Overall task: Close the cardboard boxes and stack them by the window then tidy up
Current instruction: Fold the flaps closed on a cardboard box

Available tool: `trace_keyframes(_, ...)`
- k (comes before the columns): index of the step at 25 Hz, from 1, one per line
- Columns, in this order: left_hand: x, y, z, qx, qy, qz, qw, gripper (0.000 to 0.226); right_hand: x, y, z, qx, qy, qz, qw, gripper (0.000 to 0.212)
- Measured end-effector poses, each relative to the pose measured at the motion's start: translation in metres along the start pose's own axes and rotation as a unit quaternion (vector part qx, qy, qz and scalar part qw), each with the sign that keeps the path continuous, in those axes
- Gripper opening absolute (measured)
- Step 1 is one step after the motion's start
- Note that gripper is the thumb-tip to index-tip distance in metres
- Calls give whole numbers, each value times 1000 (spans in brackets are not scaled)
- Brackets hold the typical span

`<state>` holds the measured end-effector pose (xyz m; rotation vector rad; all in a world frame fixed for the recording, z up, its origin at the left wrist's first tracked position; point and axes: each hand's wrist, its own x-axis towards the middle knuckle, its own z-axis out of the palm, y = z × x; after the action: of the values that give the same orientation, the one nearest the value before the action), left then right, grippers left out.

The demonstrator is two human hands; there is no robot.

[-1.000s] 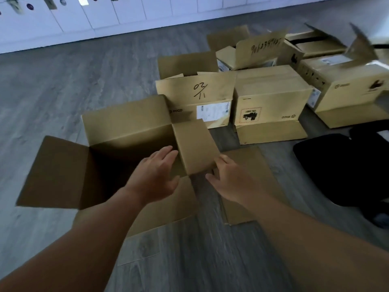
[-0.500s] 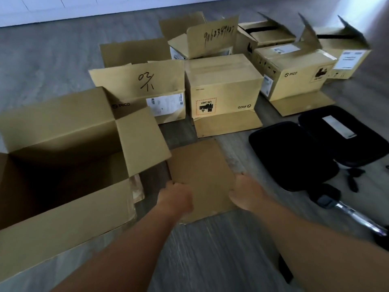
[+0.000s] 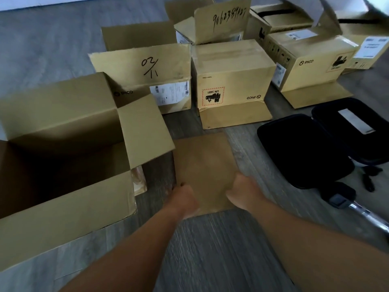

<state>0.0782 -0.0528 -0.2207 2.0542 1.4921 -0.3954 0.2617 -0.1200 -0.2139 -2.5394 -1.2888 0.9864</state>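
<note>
A flat brown cardboard sheet lies on the grey floor in front of me. My left hand grips its near left edge with curled fingers. My right hand holds its near right edge the same way. To the left stands a large open cardboard box, its flaps spread and its inside dark. Behind it are a box marked "02/11" with one flap up and a shut PICO box with a UN 3481 label.
Several more cardboard boxes with raised flaps stand at the back right. An open black case lies on the floor at right, with small black parts beside it and a metal-handled tool near my right arm.
Both hands left the big box's flap and dropped onto the near edges of the flat sheet. The view shifted right, so the big box now lies further left.
</note>
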Motion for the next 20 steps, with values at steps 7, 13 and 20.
trace_keyframes(7, -3, -3, 3, -163, 25, -24, 986, 29, -2, 14, -1, 17, 25, 61, 998, 28)
trace_keyframes(13, -10, 14, 0, -211, 27, -6, 977, 58, -3, 30, -8, 24, 56, 110, 992, 44)
trace_keyframes(20, -20, 41, -33, -169, 110, 104, 974, 46, -15, 13, -48, 66, 170, 121, 976, 44)
